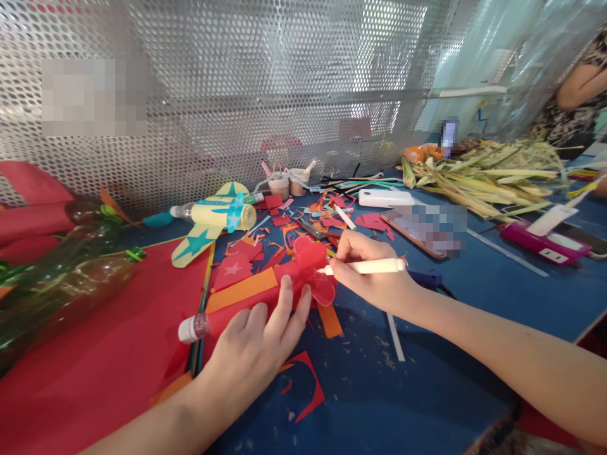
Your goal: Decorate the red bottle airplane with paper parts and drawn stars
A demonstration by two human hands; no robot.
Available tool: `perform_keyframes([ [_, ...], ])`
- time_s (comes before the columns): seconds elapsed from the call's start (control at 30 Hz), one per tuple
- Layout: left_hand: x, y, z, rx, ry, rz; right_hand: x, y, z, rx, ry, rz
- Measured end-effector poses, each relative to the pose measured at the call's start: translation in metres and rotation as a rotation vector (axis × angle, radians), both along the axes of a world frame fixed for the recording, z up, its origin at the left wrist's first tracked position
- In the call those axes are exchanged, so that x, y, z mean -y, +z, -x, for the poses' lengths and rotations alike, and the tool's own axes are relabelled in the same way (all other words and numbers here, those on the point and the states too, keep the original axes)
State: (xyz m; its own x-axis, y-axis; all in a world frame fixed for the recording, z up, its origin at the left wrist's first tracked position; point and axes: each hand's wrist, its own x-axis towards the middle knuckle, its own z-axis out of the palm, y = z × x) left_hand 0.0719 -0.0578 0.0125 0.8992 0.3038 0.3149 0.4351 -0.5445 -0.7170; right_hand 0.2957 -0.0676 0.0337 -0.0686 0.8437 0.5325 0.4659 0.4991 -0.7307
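My left hand (260,335) steadies a small plastic bottle wrapped in red paper (234,316), its fingers spread along the side. The bottle lies tilted, white cap at lower left, an orange strip (246,291) along its top. At its far end is a red scalloped paper flower (310,253). Pinched in my right hand (363,256) is a white marker (374,266), its tip on the flower, where faint star-like lines show. Beside the bottle is a red paper piece with a pale star (233,270). The underside of the bottle is hidden.
A yellow bottle plane with blue stars (208,216) lies behind. Red sheets (137,328) and green bottles (95,284) fill the left. Paper scraps, scissors (310,229), a phone (422,230), a glue gun (424,277) and dried husks (493,174) surround the hands. Another person's arm (583,82) shows far right.
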Motion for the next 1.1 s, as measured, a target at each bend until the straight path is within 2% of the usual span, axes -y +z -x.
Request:
perform_keyframes([
  [0.57,0.0,-0.0016,0.0004,-0.006,0.003,-0.003,-0.0003,-0.0008,-0.0002,-0.004,-0.011,-0.018],
  [0.77,-0.0005,-0.0009,-0.0001,-0.014,0.011,0.002,0.0031,0.0025,0.0029,0.082,0.04,-0.003],
  [1.1,0.0005,0.0001,-0.0013,-0.022,0.004,-0.002,0.0034,0.0034,0.0049,0.113,0.031,0.011],
])
